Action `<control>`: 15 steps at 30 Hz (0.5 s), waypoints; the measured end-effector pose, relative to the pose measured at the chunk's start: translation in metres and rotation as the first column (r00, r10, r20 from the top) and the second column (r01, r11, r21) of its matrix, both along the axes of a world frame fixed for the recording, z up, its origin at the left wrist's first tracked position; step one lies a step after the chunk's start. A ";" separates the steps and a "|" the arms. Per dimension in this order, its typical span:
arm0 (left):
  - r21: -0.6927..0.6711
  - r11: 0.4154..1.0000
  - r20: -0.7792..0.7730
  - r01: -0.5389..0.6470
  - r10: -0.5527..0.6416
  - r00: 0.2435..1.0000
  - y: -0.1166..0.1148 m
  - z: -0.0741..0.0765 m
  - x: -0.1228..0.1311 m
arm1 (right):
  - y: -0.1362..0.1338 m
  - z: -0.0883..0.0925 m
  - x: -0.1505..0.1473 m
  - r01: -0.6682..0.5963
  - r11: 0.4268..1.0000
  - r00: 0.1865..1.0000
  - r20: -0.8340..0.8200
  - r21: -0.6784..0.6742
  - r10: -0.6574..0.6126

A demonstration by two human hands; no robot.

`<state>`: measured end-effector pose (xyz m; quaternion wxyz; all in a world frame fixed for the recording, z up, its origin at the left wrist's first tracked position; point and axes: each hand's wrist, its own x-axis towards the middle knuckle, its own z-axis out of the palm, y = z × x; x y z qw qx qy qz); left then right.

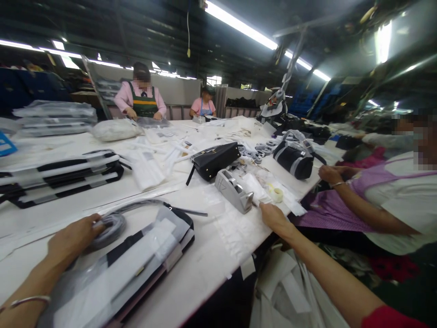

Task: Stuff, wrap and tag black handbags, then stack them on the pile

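My left hand (73,239) is closed round a coiled strap (114,225) wrapped in grey plastic, its loose length arching over a handbag (136,262). The dark bag lies flat at the front of the table, partly covered with clear film and white sheeting. My right hand (275,218) is pinched just right of a grey tape dispenser (234,190), at the table edge; whatever is between the fingertips is too small to make out. Behind the dispenser sits a black handbag (215,160) with metal studs. A roll of tape (276,193) lies among clear plastic pieces.
Wrapped black bags (61,175) lie at left, with stacked plastic-covered goods (56,118) behind. A black barrel-shaped bag (293,157) stands at right beside a co-worker in a purple apron (341,205). Two people work across the table. A pale fabric-lined bin (290,291) is below the edge.
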<state>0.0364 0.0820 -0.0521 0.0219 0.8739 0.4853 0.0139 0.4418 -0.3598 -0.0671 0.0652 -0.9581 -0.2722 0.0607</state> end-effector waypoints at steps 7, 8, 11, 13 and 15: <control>-0.070 0.997 -0.149 -0.038 0.027 0.988 -0.009 0.007 0.003 | -0.034 0.033 0.002 0.174 0.951 0.967 -0.227 0.254 -0.116; -0.068 0.997 -0.146 -0.040 0.030 0.989 -0.010 0.007 0.003 | -0.037 0.039 -0.002 0.212 0.920 0.951 -0.286 0.330 -0.116; -0.061 0.997 -0.159 -0.048 0.037 0.987 -0.009 0.004 0.002 | -0.038 0.056 -0.018 0.407 0.667 0.836 -0.549 0.624 0.003; -0.066 0.995 -0.164 -0.070 0.058 0.985 -0.007 0.001 0.001 | -0.029 0.067 -0.034 0.514 0.464 0.745 -0.644 0.721 0.175; -0.081 0.994 -0.123 -0.079 0.068 0.990 -0.003 -0.002 0.001 | -0.011 0.079 -0.054 0.517 0.397 0.707 -0.640 0.759 0.302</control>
